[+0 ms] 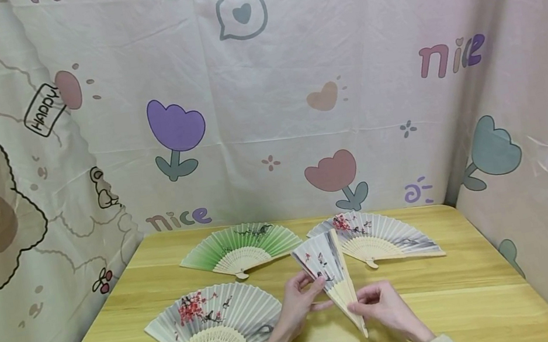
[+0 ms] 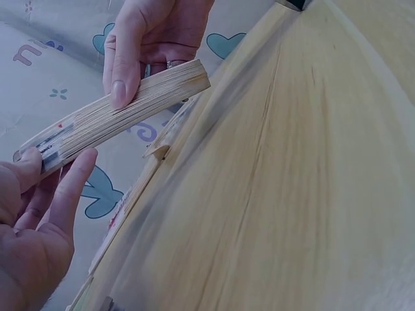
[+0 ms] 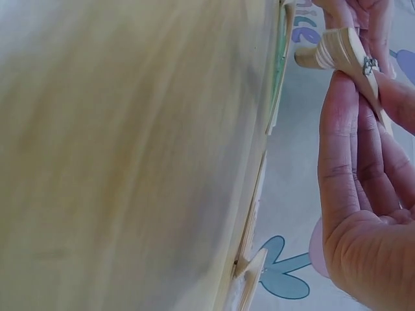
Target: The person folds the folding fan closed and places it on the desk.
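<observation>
Both hands hold a partly spread folding fan [image 1: 335, 271] above the table, its white leaf printed with red blossoms and grey shading. My left hand [image 1: 296, 303] pinches the leaf edge between thumb and fingers. Lower down, my right hand [image 1: 387, 308] grips the pale wooden ribs near the pivot. In the left wrist view the ribs of the fan [image 2: 123, 113] lie stacked close together, the right thumb [image 2: 123, 84] on top. The right wrist view shows the pivot end of the fan [image 3: 343, 55] with a small metal rivet, fingers around the ribs.
Three spread fans lie on the wooden table [image 1: 130, 310]: a green fan [image 1: 243, 249] at the back, a white blossom fan [image 1: 217, 327] at the front left, and another white fan [image 1: 385, 237] at the back right. A printed curtain [image 1: 260, 78] hangs behind and at both sides.
</observation>
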`<move>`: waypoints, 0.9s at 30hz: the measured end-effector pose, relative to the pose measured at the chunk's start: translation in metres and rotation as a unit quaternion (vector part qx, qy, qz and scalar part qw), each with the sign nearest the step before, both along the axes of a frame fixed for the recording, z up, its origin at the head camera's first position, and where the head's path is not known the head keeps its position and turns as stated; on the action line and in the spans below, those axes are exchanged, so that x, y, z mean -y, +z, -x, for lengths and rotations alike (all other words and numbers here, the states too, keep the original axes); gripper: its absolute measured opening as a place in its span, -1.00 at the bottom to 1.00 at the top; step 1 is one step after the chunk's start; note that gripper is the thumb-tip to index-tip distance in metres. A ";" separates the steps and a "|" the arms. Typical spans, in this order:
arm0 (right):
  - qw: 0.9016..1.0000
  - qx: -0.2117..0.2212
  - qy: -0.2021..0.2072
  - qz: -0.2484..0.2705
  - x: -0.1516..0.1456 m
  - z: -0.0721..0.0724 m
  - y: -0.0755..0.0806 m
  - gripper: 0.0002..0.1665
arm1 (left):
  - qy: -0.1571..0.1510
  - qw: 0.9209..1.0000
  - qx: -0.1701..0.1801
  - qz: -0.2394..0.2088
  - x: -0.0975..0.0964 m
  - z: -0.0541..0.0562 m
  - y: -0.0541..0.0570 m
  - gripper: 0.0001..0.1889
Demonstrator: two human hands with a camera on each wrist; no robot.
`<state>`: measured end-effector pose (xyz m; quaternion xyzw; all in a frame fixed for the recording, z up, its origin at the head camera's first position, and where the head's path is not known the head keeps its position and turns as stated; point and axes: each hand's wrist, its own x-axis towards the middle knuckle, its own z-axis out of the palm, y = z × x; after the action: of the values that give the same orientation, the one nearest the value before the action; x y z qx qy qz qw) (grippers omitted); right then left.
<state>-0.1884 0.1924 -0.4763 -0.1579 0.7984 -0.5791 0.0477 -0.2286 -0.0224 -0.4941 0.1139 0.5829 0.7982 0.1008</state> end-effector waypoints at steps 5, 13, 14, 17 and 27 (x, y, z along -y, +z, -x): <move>1.000 -0.020 -0.002 -0.008 0.001 0.000 0.000 -0.79 | -0.001 1.000 -0.002 -0.001 0.000 0.000 0.002 -0.54; 0.998 -0.048 0.022 -0.027 0.001 0.000 -0.001 -0.80 | 0.013 1.000 0.004 0.001 0.000 0.001 0.001 -0.54; 0.998 -0.052 0.026 -0.030 0.001 -0.001 -0.001 -0.81 | 0.015 1.000 0.004 0.000 0.000 0.001 0.000 -0.53; 0.997 -0.058 0.036 -0.030 0.001 -0.001 -0.001 -0.81 | 0.014 1.000 0.004 -0.003 0.001 0.001 -0.001 -0.52; 0.997 -0.052 0.035 -0.052 0.001 -0.002 0.001 -0.84 | 0.041 0.999 0.005 -0.003 0.001 0.003 0.001 -0.53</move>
<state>-0.1861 0.1917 -0.4753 -0.2129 0.8228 -0.5258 0.0348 -0.2315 -0.0236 -0.4931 0.0860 0.5841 0.8040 0.0708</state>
